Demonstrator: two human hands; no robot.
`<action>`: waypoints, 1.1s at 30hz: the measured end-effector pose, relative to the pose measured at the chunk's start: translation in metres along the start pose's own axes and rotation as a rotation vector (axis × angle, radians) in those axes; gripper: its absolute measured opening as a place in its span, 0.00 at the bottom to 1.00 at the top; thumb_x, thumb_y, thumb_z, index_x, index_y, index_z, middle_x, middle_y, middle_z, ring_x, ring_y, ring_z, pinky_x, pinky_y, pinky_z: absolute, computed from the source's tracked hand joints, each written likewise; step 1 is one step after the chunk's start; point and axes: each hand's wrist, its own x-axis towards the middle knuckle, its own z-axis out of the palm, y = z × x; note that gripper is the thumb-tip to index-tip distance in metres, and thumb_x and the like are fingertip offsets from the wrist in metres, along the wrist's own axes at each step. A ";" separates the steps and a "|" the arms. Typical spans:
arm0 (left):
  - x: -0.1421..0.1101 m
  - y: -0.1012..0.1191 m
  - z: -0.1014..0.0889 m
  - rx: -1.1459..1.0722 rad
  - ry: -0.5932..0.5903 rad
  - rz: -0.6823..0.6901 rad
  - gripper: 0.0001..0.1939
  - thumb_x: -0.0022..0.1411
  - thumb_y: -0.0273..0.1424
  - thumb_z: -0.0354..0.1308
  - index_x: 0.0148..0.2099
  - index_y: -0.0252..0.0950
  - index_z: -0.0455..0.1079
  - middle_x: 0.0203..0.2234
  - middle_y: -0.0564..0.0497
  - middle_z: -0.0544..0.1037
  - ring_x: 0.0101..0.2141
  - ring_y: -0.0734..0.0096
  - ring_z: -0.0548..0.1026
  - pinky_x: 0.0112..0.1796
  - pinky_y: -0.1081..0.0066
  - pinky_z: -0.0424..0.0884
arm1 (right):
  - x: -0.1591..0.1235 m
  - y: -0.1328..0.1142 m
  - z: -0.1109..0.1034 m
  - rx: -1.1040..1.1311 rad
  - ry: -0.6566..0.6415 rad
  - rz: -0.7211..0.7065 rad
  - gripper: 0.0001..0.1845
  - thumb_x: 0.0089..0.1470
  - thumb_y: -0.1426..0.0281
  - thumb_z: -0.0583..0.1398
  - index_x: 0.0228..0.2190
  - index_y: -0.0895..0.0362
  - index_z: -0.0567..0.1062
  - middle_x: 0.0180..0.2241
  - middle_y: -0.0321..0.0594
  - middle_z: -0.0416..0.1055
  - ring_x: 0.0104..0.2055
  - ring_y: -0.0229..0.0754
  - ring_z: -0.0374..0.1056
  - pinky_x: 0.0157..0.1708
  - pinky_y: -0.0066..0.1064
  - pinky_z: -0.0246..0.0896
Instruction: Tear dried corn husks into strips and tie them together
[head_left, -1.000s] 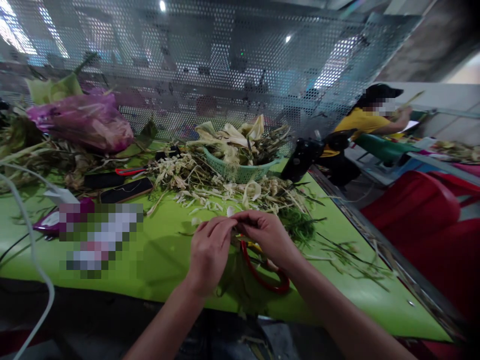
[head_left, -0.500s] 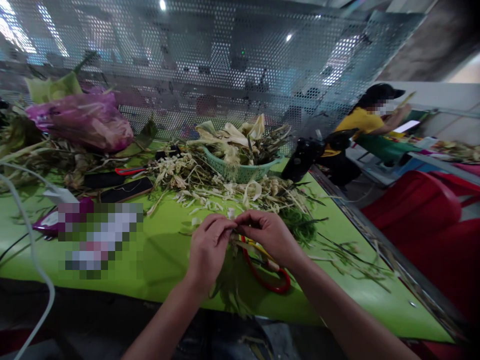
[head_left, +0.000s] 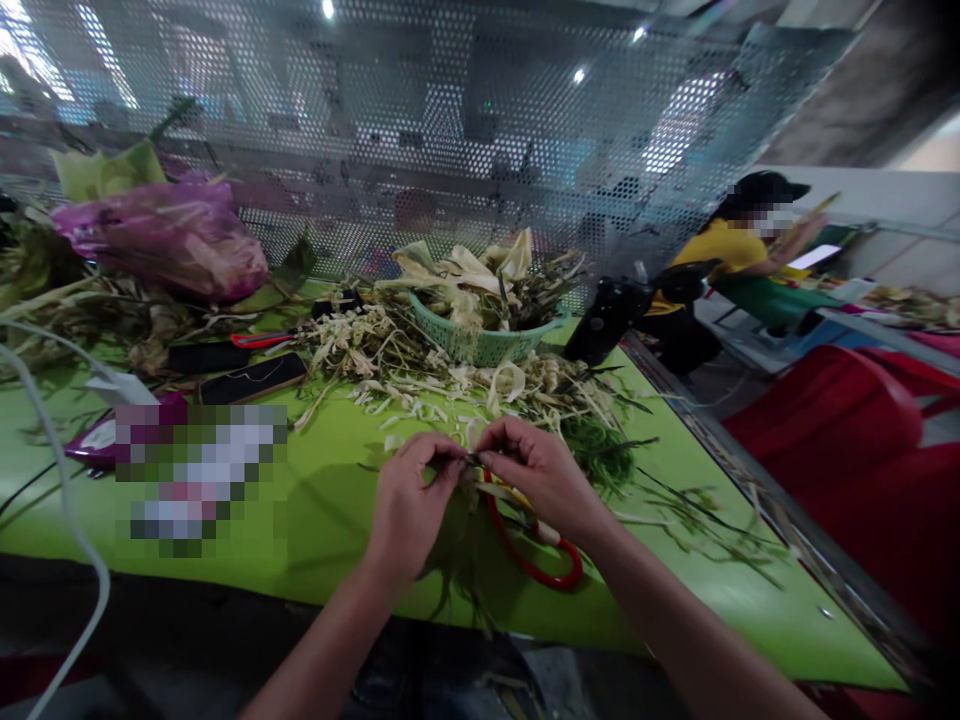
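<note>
- The left hand is arching more openly than half a second ago: its index finger and thumb are now framing a visible gap, while their tips are pinching together.
- The right hand is staying almost where it was, its thumb and index finger pinching from the other side, the other fingers curling loosely.
- Both sets of fingertips are meeting around a small plant piece at the centre of the frame; its exact shape is too small to tell.
- A pale curl is showing just above the fingertips, sitting slightly further right than before.
- Thin strands are hanging below the hands towards the table's near edge, lying differently from a moment ago.
- This small shift is suggesting a finger-level adjustment, with the work still going on at the shared pinch and neither hand letting go.
- Just below the right hand, a red-handled tool is resting on the green table, unused.
- Above centre, the green basket is holding dry plant matter and is keeping its place.
- At the upper right, a person in yellow is raising a forearm.
</note>
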 end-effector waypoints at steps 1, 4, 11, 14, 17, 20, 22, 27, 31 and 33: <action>-0.001 -0.001 -0.001 -0.011 -0.004 -0.027 0.04 0.57 0.24 0.56 0.35 0.35 0.71 0.30 0.51 0.75 0.33 0.72 0.73 0.36 0.72 0.69 | 0.000 0.000 -0.001 0.000 0.003 0.002 0.03 0.52 0.71 0.57 0.30 0.56 0.70 0.26 0.33 0.67 0.27 0.35 0.61 0.26 0.25 0.54; -0.003 -0.001 -0.002 -0.026 -0.017 -0.100 0.04 0.58 0.25 0.55 0.35 0.35 0.70 0.29 0.51 0.75 0.32 0.72 0.73 0.36 0.71 0.69 | -0.001 0.002 -0.003 0.010 0.007 0.016 0.02 0.51 0.72 0.56 0.28 0.56 0.69 0.25 0.33 0.64 0.27 0.35 0.59 0.26 0.25 0.53; -0.007 -0.001 -0.004 -0.118 -0.030 -0.212 0.04 0.59 0.28 0.54 0.36 0.35 0.68 0.29 0.50 0.75 0.31 0.72 0.73 0.33 0.72 0.69 | -0.001 0.005 -0.006 0.064 -0.014 0.064 0.01 0.49 0.73 0.55 0.27 0.56 0.67 0.24 0.32 0.63 0.27 0.35 0.58 0.26 0.26 0.54; -0.005 -0.001 -0.003 -0.124 -0.012 -0.223 0.03 0.59 0.28 0.55 0.37 0.35 0.68 0.29 0.51 0.74 0.31 0.73 0.72 0.34 0.72 0.69 | 0.000 0.003 -0.005 0.145 -0.033 0.091 0.01 0.50 0.71 0.56 0.28 0.56 0.68 0.25 0.33 0.64 0.27 0.36 0.59 0.27 0.26 0.55; -0.004 0.000 -0.003 -0.128 -0.010 -0.216 0.03 0.59 0.28 0.54 0.37 0.35 0.68 0.30 0.51 0.74 0.32 0.73 0.72 0.34 0.72 0.69 | 0.000 0.002 -0.004 0.213 -0.066 0.123 0.05 0.51 0.67 0.57 0.31 0.56 0.69 0.25 0.33 0.64 0.26 0.35 0.60 0.26 0.25 0.55; -0.005 0.001 -0.003 -0.121 -0.012 -0.219 0.03 0.59 0.27 0.54 0.36 0.35 0.68 0.30 0.51 0.75 0.32 0.72 0.72 0.34 0.72 0.69 | 0.001 0.001 -0.003 0.213 -0.076 0.142 0.09 0.53 0.63 0.58 0.33 0.56 0.70 0.24 0.32 0.63 0.23 0.33 0.57 0.22 0.23 0.52; -0.005 0.001 -0.003 -0.120 -0.018 -0.218 0.03 0.59 0.27 0.54 0.36 0.35 0.69 0.30 0.51 0.75 0.32 0.72 0.73 0.35 0.71 0.69 | 0.001 0.001 -0.001 0.208 -0.085 0.154 0.11 0.53 0.61 0.59 0.32 0.56 0.71 0.24 0.32 0.64 0.23 0.33 0.57 0.21 0.23 0.51; -0.005 0.000 -0.001 -0.107 -0.005 -0.182 0.03 0.58 0.26 0.54 0.35 0.35 0.69 0.29 0.51 0.75 0.32 0.72 0.73 0.35 0.71 0.69 | 0.004 0.005 0.004 0.212 -0.124 0.192 0.13 0.50 0.59 0.61 0.28 0.57 0.72 0.23 0.33 0.66 0.24 0.35 0.61 0.23 0.25 0.56; -0.004 0.002 -0.001 -0.110 0.021 -0.085 0.02 0.56 0.24 0.56 0.33 0.36 0.69 0.31 0.50 0.76 0.35 0.70 0.73 0.39 0.70 0.68 | 0.005 0.012 0.005 0.221 -0.116 0.239 0.13 0.48 0.59 0.62 0.28 0.56 0.72 0.24 0.36 0.68 0.25 0.39 0.64 0.24 0.27 0.58; -0.002 0.001 -0.001 -0.127 0.023 -0.061 0.02 0.56 0.24 0.58 0.33 0.36 0.70 0.32 0.49 0.76 0.37 0.69 0.72 0.41 0.69 0.67 | 0.007 0.017 0.004 0.274 -0.131 0.318 0.13 0.50 0.58 0.61 0.29 0.55 0.72 0.24 0.38 0.68 0.24 0.40 0.63 0.23 0.29 0.57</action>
